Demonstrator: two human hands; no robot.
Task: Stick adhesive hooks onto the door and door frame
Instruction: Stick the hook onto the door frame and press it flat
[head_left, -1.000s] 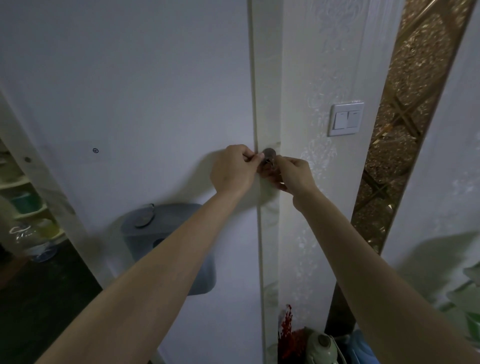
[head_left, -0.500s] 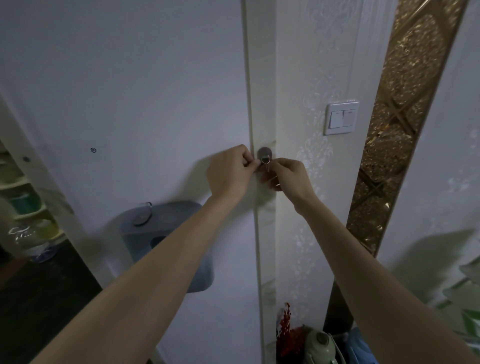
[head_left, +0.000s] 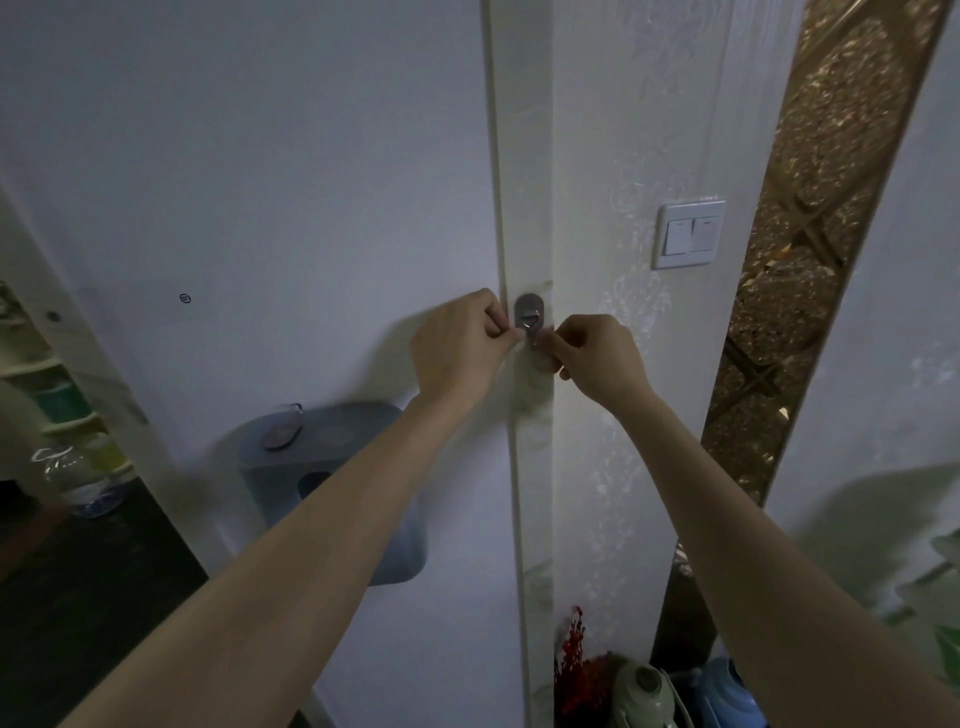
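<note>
Between the pinched left hand and right hand, a small stiff metal hook; both grip its lower edge

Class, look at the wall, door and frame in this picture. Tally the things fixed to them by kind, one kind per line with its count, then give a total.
Metal adhesive hook on the door frame: 1
Light switch plate on the wall: 1
Grey box on the door: 1
Small round tag hanging on the grey box: 1
Total: 4
</note>
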